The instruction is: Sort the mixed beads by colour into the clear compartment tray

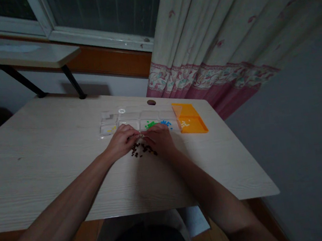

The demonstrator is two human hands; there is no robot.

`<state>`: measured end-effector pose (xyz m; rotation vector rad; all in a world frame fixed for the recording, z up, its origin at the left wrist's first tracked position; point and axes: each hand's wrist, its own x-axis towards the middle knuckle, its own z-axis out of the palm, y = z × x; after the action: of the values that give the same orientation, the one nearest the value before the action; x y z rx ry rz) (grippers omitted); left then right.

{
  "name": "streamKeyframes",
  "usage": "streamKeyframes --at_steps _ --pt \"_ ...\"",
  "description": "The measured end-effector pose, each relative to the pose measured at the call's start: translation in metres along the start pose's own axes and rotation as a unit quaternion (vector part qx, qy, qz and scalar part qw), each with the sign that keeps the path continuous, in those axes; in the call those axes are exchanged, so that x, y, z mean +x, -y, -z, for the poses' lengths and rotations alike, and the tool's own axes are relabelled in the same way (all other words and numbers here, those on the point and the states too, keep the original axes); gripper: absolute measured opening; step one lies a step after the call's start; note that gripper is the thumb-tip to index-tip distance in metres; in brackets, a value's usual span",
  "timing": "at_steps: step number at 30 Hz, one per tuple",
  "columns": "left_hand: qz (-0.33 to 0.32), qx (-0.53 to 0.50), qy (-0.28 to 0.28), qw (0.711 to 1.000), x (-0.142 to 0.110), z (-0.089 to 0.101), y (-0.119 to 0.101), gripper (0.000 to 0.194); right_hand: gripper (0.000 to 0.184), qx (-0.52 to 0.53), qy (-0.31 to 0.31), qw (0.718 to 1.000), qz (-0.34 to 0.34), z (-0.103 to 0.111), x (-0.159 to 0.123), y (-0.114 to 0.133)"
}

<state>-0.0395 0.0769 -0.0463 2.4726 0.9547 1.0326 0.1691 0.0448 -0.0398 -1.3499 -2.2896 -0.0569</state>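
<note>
My left hand [123, 141] and my right hand [161, 138] meet above the table, fingertips pinched together. Between them shows a small whitish bit [141, 136], too small to make out. Just below the fingers lies a loose scatter of small dark brown pieces [143, 148] on the tabletop. Directly behind the hands stands a clear plastic compartment box [129, 123], partly covered by them. Its compartments hold green pieces [151, 124], blue pieces [166, 123] and a few yellow pieces [111, 129].
An orange tray [198, 125] with several whitish pieces [185, 123] adjoins the box's right end. A dark oval object [151, 102] lies near the table's back edge. A raised shelf [53, 57] on black legs stands at back left; a curtain [194, 54] hangs behind the pale wooden table [52, 169].
</note>
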Motion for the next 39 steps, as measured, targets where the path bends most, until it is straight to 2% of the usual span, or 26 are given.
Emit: streamKeyframes --at_steps 10,17,20,23,26,29,31,34,39 --pt "-0.007 -0.008 0.027 1.000 -0.002 -0.003 0.005 0.024 0.026 -0.007 -0.010 0.999 0.030 0.001 -0.001 -0.001" --pt "-0.016 -0.005 0.021 1.000 -0.003 -0.004 0.006 0.023 0.023 -0.009 -0.012 0.999 0.037 0.000 -0.001 -0.002" --pt "-0.021 -0.002 0.020 1.000 -0.003 -0.004 0.005 0.023 0.020 -0.009 -0.028 0.999 0.034 0.000 -0.001 -0.003" --pt "-0.026 0.000 0.022 0.999 -0.002 -0.003 0.005 0.023 0.020 -0.014 -0.071 0.997 0.016 0.005 0.000 -0.012" --pt "-0.022 0.003 0.023 0.999 -0.002 -0.003 0.005 0.024 0.021 -0.038 -0.130 0.990 -0.049 0.017 -0.001 -0.033" --pt "-0.018 0.003 0.021 1.000 -0.003 -0.003 0.006 0.026 0.024 -0.070 -0.203 0.961 -0.172 0.031 -0.004 -0.060" --pt "-0.017 0.004 0.020 1.000 -0.003 -0.003 0.006 0.026 0.027 -0.079 -0.225 0.942 -0.237 0.038 -0.008 -0.077" --pt "-0.018 0.004 0.017 1.000 -0.003 -0.003 0.005 0.027 0.033 -0.089 -0.229 0.916 -0.317 0.041 -0.016 -0.097" --pt "-0.026 0.008 0.010 1.000 -0.003 -0.001 0.005 0.027 0.034 -0.120 -0.174 0.890 -0.405 0.032 -0.025 -0.115"
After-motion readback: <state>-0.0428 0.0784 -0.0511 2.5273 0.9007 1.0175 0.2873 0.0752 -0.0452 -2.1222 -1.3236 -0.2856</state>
